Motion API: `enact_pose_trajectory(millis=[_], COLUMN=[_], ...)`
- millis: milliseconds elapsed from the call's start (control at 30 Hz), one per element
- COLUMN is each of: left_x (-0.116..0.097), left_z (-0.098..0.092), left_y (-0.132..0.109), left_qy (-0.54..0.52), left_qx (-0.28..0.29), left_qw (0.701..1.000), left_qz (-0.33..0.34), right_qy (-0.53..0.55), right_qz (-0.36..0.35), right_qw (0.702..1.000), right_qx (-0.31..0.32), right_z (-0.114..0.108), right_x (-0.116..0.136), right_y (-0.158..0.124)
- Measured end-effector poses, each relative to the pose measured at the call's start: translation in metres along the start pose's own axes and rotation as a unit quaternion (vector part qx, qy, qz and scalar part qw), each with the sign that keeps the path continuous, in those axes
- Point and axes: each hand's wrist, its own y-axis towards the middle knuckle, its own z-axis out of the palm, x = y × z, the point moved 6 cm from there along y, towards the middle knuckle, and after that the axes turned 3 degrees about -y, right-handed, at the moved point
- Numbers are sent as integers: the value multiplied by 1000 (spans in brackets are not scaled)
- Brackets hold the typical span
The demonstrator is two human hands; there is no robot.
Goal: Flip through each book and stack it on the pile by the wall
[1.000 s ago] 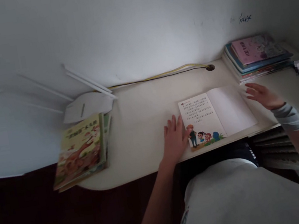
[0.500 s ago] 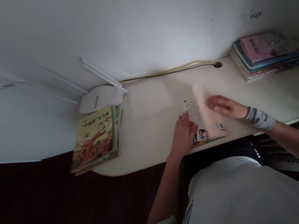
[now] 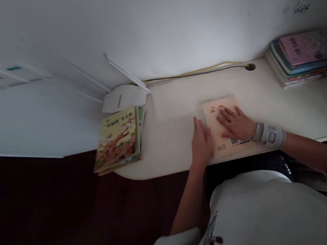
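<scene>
A thin book (image 3: 216, 130) lies shut on the white desk (image 3: 172, 137), its pale orange cover with print and a QR code facing up. Spread flat across that cover is my right hand (image 3: 238, 125), fingers stretched out, a grey wrist brace (image 3: 269, 134) behind it. Along the book's left edge stands my left hand (image 3: 200, 143), turned on its side with the fingers extended and holding nothing. Whether it touches the edge, I cannot tell.
At the desk's left end, picture books (image 3: 118, 140) overhang the edge beside a white router-like box (image 3: 124, 97). A taller book stack (image 3: 308, 58) stands at the back right. Thin cables (image 3: 193, 72) run along the wall to a cable hole (image 3: 250, 67).
My right hand has swung the blurred cover over, closing the book, and now lies on it. My left hand has come off the inner page to the left edge. The view has shifted slightly left.
</scene>
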Motion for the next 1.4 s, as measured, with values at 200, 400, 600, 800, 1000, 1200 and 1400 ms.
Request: enact_pose_trajectory(millis=[200, 400, 600, 800, 1000, 1200, 1400], left_x=[-14, 7, 11, 9, 7, 13, 14], left_z=[12, -6, -6, -7, -7, -4, -3], left_y=[-1, 6, 5, 2, 1, 1, 0], left_qy=[157, 46, 42, 122, 133, 124, 127], left_qx=[103, 28, 7, 17, 21, 33, 32], left_qw=[980, 999, 999, 992, 991, 992, 991], left_qz=[71, 11, 33, -9, -5, -16, -1], right_qy=[17, 13, -16, -9, -29, -89, -121], right_qz=[7, -47, -127, -101, -101, -265, -319], right_qw=[1000, 999, 992, 995, 994, 960, 938], right_qx=[-21, -23, 9, -15, -13, 23, 56], right_z=[0, -22, -18, -11, -15, -26, -41], right_x=[-3, 11, 38, 23, 24, 53, 57], right_y=[-2, 23, 59, 55, 49, 59, 65])
